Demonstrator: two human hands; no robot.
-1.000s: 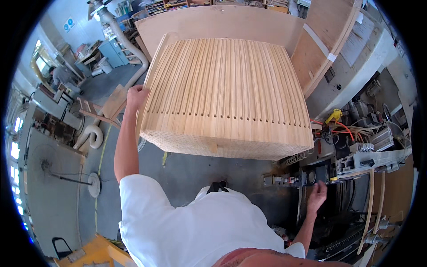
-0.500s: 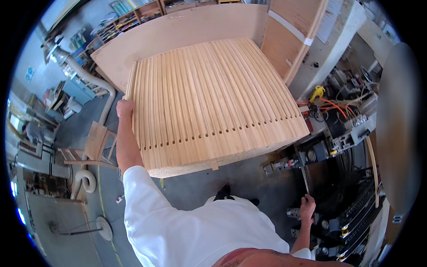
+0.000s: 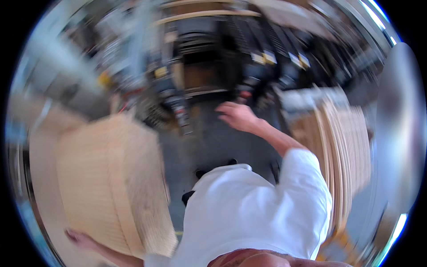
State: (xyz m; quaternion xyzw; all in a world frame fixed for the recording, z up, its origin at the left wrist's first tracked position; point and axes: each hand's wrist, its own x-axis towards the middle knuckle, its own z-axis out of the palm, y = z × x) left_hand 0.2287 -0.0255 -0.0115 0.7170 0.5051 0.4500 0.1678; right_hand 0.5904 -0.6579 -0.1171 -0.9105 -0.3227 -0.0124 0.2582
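A large stack of pale wooden slats (image 3: 86, 178) stands at my left, smeared by motion. My left hand (image 3: 79, 238) is at the stack's near end; blur hides its fingers and whether they touch the wood. Out in front, my right hand (image 3: 238, 116) is raised over the floor with its fingers loosely apart and nothing seen in them. Just beyond its fingers is a small red knob-like part (image 3: 244, 95) on the machine; whether they touch cannot be made out.
Ahead is a dark machine with black ribbed rails (image 3: 242, 38) and yellow-marked parts. A second stack of wooden slats (image 3: 342, 155) stands at my right, above a yellow frame (image 3: 340, 244). A metal bar (image 3: 181, 116) juts toward me from the machine.
My view has swung to the right, so the large stack is now at my left and the machine ahead. My left hand has left the stack's left edge; my right arm now reaches forward.
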